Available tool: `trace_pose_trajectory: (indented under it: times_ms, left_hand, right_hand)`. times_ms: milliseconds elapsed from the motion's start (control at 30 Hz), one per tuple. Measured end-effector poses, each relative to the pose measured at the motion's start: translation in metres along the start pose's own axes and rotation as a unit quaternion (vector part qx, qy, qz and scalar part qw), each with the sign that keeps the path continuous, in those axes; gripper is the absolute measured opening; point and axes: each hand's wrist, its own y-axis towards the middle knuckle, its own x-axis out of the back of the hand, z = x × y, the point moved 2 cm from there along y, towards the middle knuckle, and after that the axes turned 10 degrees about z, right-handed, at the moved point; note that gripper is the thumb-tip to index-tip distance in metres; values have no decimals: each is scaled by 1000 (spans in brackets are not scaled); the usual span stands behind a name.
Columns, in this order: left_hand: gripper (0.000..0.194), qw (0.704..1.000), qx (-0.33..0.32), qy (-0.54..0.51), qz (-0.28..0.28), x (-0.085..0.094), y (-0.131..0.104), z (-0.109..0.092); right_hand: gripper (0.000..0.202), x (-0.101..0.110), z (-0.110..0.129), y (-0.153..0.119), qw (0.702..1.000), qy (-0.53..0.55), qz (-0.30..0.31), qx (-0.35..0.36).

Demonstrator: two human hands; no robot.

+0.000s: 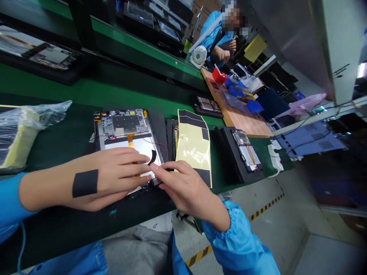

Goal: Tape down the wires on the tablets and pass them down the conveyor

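An opened tablet (143, 143) lies in front of me, its circuit board and bare battery area facing up. My left hand (114, 173) rests flat across its lower part, fingers stretched out toward the right. A square of black tape (85, 183) is stuck on the back of that hand. At the tablet's right edge my right hand (183, 183) is closed in a pinch at a short curved strip of black tape (153, 156); the fingertips of both hands nearly meet there. A yellow backing sheet (193, 149) with black tape pieces lies just right of the tablet.
To the right, another opened device (246, 151) sits on a black foam block (226, 152). Plastic-wrapped yellow material (24, 133) lies at left. Behind are a conveyor with a tray (51, 57), a small fan (198, 56) and a co-worker (215, 34) in blue.
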Motion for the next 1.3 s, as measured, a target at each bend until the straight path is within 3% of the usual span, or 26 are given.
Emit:
trace_pose_trajectory:
  times_ms: [300, 467, 567, 700, 767, 933, 1000, 1167, 1233, 1300]
  left_hand:
    - [44, 1000, 4, 13, 3, 2, 0, -1]
    - [36, 1000, -6, 13, -7, 1, -2, 0]
    - [37, 1000, -3, -1, -12, -1, -1, 0]
    - [38, 1000, 6, 0, -10, -4, 1, -3]
    - [39, 1000, 24, -1, -15, -4, 3, -6]
    - [40, 998, 52, -29, -8, -1, 5, -4]
    - [40, 998, 46, -34, 6, 1, 7, 2]
    - [41, 998, 0, -42, 52, 4, 17, 26]
    - [40, 996, -19, -60, 66, 6, 23, 37]
    - [37, 992, -43, -97, 70, 6, 32, 46]
  right_hand:
    - [72, -7, 6, -10, 998, -18, -48, -23]
    - [71, -19, 18, -19, 992, -63, -107, 8]
    - [75, -28, 22, -25, 991, -76, -106, -30]
    - [82, -28, 22, -33, 991, 11, -90, -98]
    - [76, -27, 20, -37, 977, 100, -133, -131]
    - [39, -26, 18, -37, 883, 274, -310, -223]
    - [26, -25, 19, -30, 826, 395, -311, -257]
    - [29, -16, 27, -19, 603, 699, -251, -293]
    - [28, -15, 31, -21, 543, 753, -243, -282]
    - [31, -19, 36, -25, 506, 784, -236, -270]
